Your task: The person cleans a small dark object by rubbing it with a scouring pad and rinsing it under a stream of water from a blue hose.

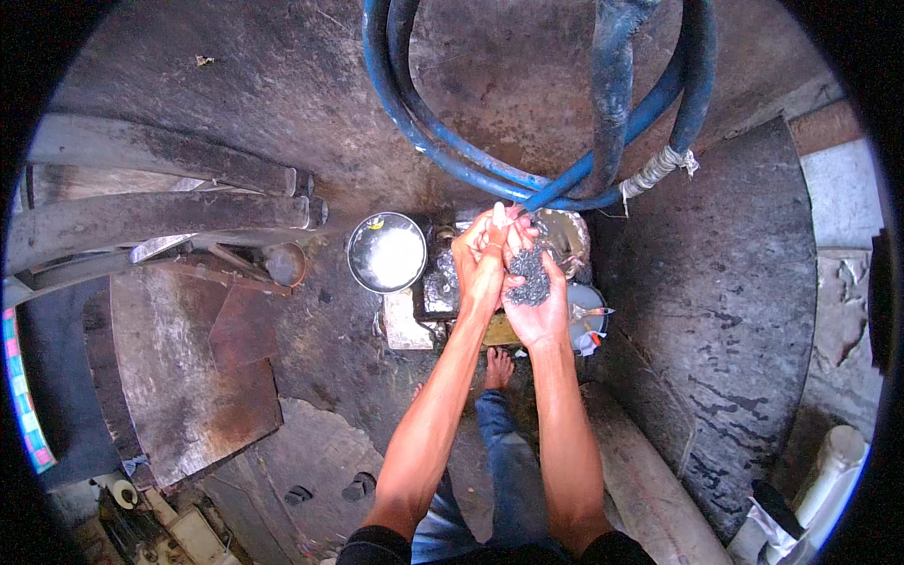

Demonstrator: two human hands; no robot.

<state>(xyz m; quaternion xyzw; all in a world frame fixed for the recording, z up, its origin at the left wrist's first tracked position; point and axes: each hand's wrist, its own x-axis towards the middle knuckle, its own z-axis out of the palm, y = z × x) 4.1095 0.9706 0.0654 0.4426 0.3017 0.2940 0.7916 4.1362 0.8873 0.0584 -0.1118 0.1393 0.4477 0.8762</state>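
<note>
In front of me, my right hand (541,315) is turned palm up, its fingers curled around a dark grey, rough-textured clump (529,278) that looks like steel wool. My left hand (478,259) is closed beside it, touching or nearly touching the right fingers. Whatever it grips is hidden, though the end of a blue hose (565,181) reaches its fingertips. Below both hands are a dark, wet metal block (440,292) and a container of murky brownish liquid (568,235), partly covered by my right hand.
A round metal pan (386,252) stands left of my hands. To the right, a pale bucket (584,301) holds a brush (595,311). Blue hose loops hang ahead against the stained wall. Curved metal pieces (160,217) and a rusty sheet (188,367) lie left; my bare foot (499,369) is below.
</note>
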